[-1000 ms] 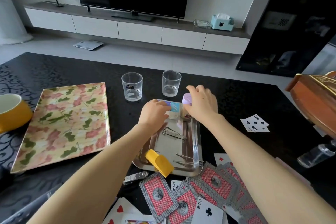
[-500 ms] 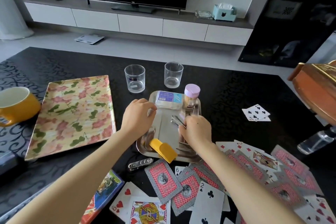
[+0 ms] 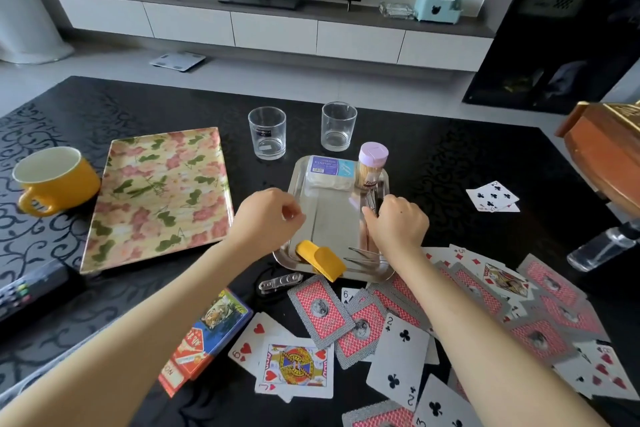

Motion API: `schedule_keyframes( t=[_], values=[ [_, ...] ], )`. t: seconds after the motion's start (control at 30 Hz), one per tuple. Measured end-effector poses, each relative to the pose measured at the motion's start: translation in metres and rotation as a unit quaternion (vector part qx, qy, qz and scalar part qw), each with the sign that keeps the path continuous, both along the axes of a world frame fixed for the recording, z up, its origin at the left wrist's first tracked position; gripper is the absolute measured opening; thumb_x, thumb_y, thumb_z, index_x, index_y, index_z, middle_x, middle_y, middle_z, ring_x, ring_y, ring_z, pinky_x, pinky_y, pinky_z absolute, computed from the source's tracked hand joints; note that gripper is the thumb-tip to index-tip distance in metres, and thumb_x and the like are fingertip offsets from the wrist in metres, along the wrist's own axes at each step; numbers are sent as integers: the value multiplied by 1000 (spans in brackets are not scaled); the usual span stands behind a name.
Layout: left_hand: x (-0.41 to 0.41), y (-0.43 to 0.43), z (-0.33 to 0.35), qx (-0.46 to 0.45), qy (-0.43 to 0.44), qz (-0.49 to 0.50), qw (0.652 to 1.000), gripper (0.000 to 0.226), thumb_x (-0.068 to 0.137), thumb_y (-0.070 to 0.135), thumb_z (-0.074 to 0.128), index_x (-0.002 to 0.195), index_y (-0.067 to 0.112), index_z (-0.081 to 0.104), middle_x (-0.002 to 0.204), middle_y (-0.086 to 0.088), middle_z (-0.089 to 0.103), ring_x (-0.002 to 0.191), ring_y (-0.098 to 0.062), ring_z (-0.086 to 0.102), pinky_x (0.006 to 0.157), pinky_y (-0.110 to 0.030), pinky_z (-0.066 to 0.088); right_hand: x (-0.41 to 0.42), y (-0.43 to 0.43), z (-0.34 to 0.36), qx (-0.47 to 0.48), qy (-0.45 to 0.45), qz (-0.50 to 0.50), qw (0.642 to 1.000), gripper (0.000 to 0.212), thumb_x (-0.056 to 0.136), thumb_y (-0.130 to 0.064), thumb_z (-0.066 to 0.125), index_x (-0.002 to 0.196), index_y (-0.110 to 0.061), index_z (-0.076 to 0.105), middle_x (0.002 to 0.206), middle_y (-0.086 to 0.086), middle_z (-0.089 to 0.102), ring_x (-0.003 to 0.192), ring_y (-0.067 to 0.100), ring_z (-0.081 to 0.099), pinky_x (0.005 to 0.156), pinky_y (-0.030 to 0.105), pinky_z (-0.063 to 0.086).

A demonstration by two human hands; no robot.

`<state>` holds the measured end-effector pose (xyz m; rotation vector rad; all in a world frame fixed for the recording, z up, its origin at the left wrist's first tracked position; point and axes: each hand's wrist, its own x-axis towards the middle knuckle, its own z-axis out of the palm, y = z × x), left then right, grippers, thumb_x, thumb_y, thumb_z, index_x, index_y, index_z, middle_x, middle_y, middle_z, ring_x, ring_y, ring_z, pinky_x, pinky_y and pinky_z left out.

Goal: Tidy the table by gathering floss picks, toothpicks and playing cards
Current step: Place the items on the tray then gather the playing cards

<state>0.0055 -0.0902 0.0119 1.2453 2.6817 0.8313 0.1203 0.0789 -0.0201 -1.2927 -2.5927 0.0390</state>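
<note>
Rightward and farther up the steel tray is where the right hand has gone since half a second ago, its fingers curled round a metal clipper just below the toothpick jar, which stands in the tray's far right corner beside the floss pick pack. The left hand sits at the tray's left rim with fingers curled in (whether they grip the rim, I cannot tell). Playing cards lie scattered on the black table by the tray's near edge, some face up, some face down.
</note>
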Motion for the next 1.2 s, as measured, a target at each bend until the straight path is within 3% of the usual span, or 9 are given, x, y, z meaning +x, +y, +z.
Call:
schedule_keyframes(
  t=[0.1, 0.2, 0.5, 0.67, 0.8, 0.87, 0.93, 1.07, 1.2],
  values=[
    [15, -28, 0, -89, 3, -72, 993, 16, 81, 34, 68, 80, 18, 69, 80, 9, 57, 67, -7, 52, 56, -16, 39, 18, -7, 5, 4, 28, 5, 1000, 35, 92, -42, 50, 84, -10, 62, 78, 3, 62, 70, 22, 56, 55, 26, 32],
    [28, -43, -10, -174, 38, -113, 978, 29, 84, 43, 62, 102, 20, 68, 96, 6, 61, 81, -10, 55, 72, -23, 48, 37, -13, 8, 4, 43, 0, 999, 29, 93, -33, 49, 75, -13, 60, 67, -1, 55, 59, 17, 48, 46, 22, 20],
    [50, -47, -16, -221, 64, -82, 970, 28, 90, 25, 56, 115, 13, 55, 112, -3, 62, 102, -21, 59, 84, -30, 49, 73, -37, 24, -15, 66, 16, 998, 30, 92, -24, 46, 63, -17, 48, 58, -4, 47, 49, 9, 33, 44, 23, 15],
    [42, -62, 1, -183, 49, -51, 981, 16, 89, 22, 56, 101, 14, 63, 97, -2, 68, 86, -19, 62, 69, -24, 47, 77, -42, 33, -29, 90, 25, 995, 30, 93, -26, 48, 64, -17, 49, 57, -4, 49, 47, 6, 33, 43, 22, 17],
    [28, -58, 50, -14, -135, 53, 989, 10, 80, 21, 72, 88, 16, 69, 78, 2, 71, 65, -8, 66, 62, -15, 50, 78, -36, 35, -57, 134, 34, 989, 30, 91, -26, 52, 64, -14, 54, 57, 0, 56, 45, 9, 36, 42, 21, 21],
    [28, -27, 66, 104, -348, 90, 927, 12, 77, 12, 75, 87, 8, 70, 78, -7, 73, 62, -12, 69, 65, -23, 58, 76, -30, 35, -85, 151, 36, 984, 29, 90, -24, 52, 63, -14, 52, 54, -1, 51, 44, 9, 34, 42, 21, 21],
    [31, 17, 65, 128, -451, 127, 874, 12, 77, 5, 74, 87, 0, 69, 82, -15, 71, 64, -18, 68, 67, -29, 60, 74, -25, 33, -107, 169, 41, 979, 29, 89, -23, 53, 62, -14, 51, 53, 0, 50, 43, 8, 33, 42, 21, 22],
    [31, 94, 31, 127, -466, 183, 856, 31, 75, 1, 73, 103, -4, 60, 86, -17, 66, 62, -21, 64, 63, -35, 59, 76, -16, 32, -116, 161, 55, 979, 27, 90, -28, 53, 67, -15, 57, 60, 0, 61, 49, 11, 46, 44, 23, 31],
    [25, 129, -9, 38, -358, 203, 910, 28, 74, 13, 74, 93, 3, 56, 93, -12, 67, 87, -26, 67, 81, -39, 57, 77, -2, 30, -118, 131, 56, 983, 32, 91, -29, 51, 60, -21, 46, 56, -5, 52, 49, 11, 39, 45, 25, 27]
  ],
)
